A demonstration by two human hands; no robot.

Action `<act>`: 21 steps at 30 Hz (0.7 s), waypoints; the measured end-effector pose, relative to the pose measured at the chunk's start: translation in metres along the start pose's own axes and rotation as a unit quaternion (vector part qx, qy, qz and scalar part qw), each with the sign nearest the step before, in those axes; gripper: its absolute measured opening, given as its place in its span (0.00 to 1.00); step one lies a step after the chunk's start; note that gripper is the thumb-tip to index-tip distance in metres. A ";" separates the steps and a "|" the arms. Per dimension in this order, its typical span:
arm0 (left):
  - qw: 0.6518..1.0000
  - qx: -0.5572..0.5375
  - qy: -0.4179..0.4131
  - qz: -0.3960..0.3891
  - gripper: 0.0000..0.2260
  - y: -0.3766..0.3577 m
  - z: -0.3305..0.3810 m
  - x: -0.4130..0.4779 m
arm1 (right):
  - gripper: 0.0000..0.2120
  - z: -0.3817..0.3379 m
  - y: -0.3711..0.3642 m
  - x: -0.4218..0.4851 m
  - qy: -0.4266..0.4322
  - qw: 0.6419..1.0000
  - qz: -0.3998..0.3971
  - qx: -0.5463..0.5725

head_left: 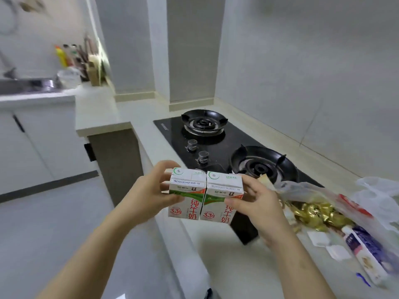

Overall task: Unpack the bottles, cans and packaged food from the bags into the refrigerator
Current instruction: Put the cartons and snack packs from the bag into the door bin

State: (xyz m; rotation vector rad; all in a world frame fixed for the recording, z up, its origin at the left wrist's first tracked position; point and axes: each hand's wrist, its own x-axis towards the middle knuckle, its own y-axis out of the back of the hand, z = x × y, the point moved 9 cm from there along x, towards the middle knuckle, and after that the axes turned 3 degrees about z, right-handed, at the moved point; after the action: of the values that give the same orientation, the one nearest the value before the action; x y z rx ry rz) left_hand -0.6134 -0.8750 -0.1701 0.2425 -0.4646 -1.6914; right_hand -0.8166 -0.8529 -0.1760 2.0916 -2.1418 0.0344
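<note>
Item 1: left milk carton (186,194), white with a green band and red lettering, upright, held in the air over the near edge of the table (226,255). Our left hand (149,192) gripped it, thumb on the front face and fingers curled round the far side.

Item 2: right milk carton (223,196), same print, its side touching the first. Our right hand (257,203) gripped it likewise.

Item 3: gas hob (216,143), black, two burners, set into the table just behind the cartons.

Item 4: plastic bag (313,190), clear, lying on the table to the right of the hob. We noted gold-wrapped packets (313,214) in it and a purple-and-white package (367,249) beside them.

Item 5: sink (28,85) and bottles (67,56), far left, blurred.
</note>
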 end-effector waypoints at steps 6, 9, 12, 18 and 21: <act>0.986 0.006 0.083 0.147 0.21 0.093 -0.038 -0.091 | 0.21 -0.003 -0.120 -0.004 -0.014 0.986 -0.168 0.015; 0.969 0.011 0.120 0.214 0.21 0.137 -0.049 -0.139 | 0.21 -0.010 -0.182 -0.016 -0.013 0.970 -0.240 0.024; 0.951 0.026 0.152 0.268 0.21 0.179 -0.058 -0.184 | 0.20 -0.022 -0.239 -0.032 -0.003 0.954 -0.298 0.026; 0.910 0.040 0.191 0.367 0.20 0.257 -0.074 -0.276 | 0.19 -0.048 -0.353 -0.075 0.011 0.915 -0.401 0.033; 0.887 0.036 0.203 0.413 0.20 0.292 -0.082 -0.329 | 0.20 -0.061 -0.411 -0.106 0.018 0.893 -0.449 0.035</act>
State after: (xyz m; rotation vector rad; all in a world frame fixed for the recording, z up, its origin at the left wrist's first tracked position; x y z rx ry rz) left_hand -0.2611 -0.6007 -0.1495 0.3775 -0.2530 -0.7551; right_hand -0.4003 -0.7526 -0.1638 2.8590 -0.9768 0.0448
